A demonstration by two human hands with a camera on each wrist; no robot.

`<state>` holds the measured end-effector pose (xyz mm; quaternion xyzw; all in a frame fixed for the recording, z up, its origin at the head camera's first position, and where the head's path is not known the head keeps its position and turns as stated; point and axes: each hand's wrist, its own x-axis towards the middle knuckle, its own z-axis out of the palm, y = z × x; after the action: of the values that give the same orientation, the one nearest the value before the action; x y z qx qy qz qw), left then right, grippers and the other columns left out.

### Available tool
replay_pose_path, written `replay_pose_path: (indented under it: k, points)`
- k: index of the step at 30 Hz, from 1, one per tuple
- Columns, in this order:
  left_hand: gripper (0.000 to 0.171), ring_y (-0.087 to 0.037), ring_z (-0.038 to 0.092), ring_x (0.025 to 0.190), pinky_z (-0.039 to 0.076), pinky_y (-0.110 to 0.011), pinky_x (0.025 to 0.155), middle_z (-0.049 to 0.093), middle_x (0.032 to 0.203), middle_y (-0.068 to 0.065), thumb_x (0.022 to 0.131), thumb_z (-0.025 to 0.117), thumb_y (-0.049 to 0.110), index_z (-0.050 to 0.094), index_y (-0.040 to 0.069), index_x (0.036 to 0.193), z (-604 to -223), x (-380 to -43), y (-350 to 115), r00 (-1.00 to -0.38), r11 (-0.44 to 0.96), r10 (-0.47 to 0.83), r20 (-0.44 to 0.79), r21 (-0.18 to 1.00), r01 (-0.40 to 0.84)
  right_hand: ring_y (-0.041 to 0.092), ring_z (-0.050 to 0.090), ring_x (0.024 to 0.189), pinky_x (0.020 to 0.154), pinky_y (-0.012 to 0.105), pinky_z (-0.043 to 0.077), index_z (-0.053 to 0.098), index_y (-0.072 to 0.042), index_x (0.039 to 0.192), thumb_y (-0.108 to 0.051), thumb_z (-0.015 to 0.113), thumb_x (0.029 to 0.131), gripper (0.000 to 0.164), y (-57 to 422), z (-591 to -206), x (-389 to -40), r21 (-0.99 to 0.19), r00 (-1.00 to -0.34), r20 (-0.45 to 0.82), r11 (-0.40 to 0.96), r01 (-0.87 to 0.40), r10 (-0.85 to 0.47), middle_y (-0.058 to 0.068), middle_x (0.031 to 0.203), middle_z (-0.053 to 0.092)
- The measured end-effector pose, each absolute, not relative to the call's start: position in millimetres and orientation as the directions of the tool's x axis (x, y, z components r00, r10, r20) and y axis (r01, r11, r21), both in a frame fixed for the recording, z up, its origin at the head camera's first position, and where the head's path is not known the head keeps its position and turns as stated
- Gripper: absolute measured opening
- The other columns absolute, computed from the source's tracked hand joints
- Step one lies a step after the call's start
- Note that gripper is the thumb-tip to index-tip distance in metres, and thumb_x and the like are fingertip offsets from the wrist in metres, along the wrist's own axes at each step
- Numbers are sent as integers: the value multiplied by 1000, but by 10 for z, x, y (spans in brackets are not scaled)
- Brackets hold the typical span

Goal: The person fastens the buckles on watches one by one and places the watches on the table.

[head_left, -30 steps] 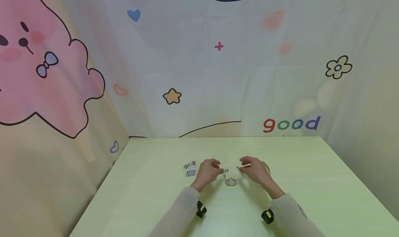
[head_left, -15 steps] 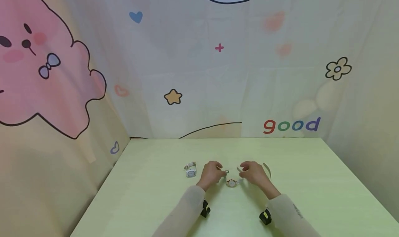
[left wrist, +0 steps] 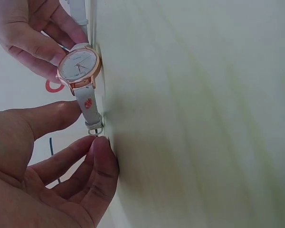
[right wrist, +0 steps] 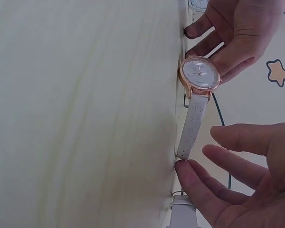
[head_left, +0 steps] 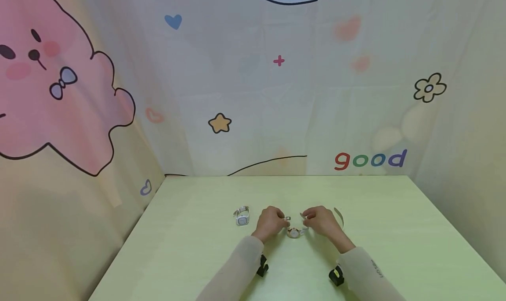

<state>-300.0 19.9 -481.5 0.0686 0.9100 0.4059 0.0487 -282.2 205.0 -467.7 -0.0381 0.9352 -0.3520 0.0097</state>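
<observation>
A wristwatch (head_left: 293,233) with a rose-gold case and white strap stands on its side on the table between the hands, its strap ends pointing away from the person. My left hand (head_left: 270,225) holds the buckle end: in the left wrist view the thumb (left wrist: 61,115) meets the strap and the fingertips (left wrist: 103,146) curl at the buckle (left wrist: 95,129). On the other side is my right hand (head_left: 321,219). Its fingertips (right wrist: 184,167) touch the holed strap tip (right wrist: 183,153) in the right wrist view, while its thumb (right wrist: 228,135) is spread away.
A white square-faced watch (head_left: 242,216) stands left of the left hand. Behind the right hand, a pale strap (head_left: 339,217) shows, the rest of that thing hidden. The light table (head_left: 213,191) ends at a cartoon-printed curtain (head_left: 253,94).
My left hand has shifted right and slightly toward the person along the strap, closer to the watch case. The right hand has barely moved, and the watch stays in place.
</observation>
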Motion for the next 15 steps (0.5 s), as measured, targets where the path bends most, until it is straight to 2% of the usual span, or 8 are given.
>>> replay_pose_path:
  k: [8,15]
  points:
    - [10,-13,56,65,45,-24,56,72,82,-4,79,79,14,75,5,79,-4836,-3017,202,-986,707,162,-49,703,81,21,64,84,70,34,51,73,2,102,-11,71,84,22,2035,-4667,-2813,-643,-997,-23,765,-41,-73,14,97,74]
    - [5,-13,56,65,46,-25,57,72,78,-4,80,74,9,75,5,77,-4840,-3016,196,-987,712,163,-13,694,109,17,62,78,64,29,48,76,-3,95,-12,73,81,18,2039,-4663,-2797,-620,-997,-6,782,-58,-79,11,95,75]
